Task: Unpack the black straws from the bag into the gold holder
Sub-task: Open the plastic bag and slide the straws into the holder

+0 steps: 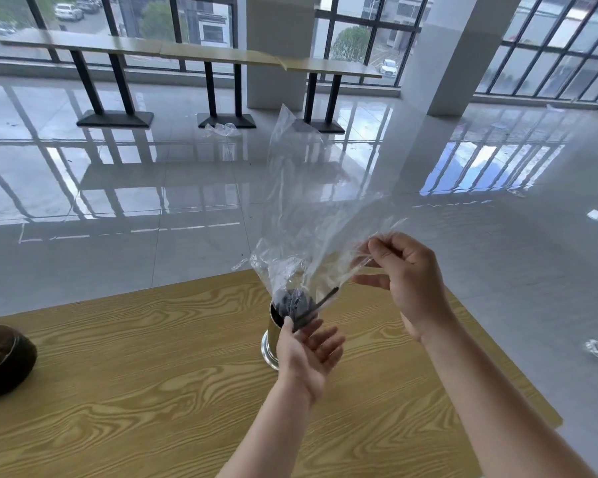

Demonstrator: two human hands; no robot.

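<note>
Gold metal shows on the holder [272, 334], a cylindrical cup with a flared shiny base, standing upright on the wood-grain table [152, 357]. Black straws [296, 303] fill its mouth in a dark bundle, and one straw [320, 303] leans out of the bundle, slanting up and away to the holder's right. A clear plastic bag [301, 208] rises directly above the holder, its lower end gathered around the straw tops and its upper part billowing high over them.

Just in front of the holder, the left hand [308, 353] covers part of its wall; thumb and forefinger pinch the lower end of the leaning straw at the holder's rim, while the other fingers are spread loose. Up and to the right of the holder, the right hand [403, 270] is closed in a pinch on the bag's edge, pulling the plastic taut.

Far to the left of the holder, at the table's edge, sits a dark round bowl [4, 360]. Beyond the holder, on the glossy tiled floor, lies a crumpled piece of clear plastic [221, 129].
</note>
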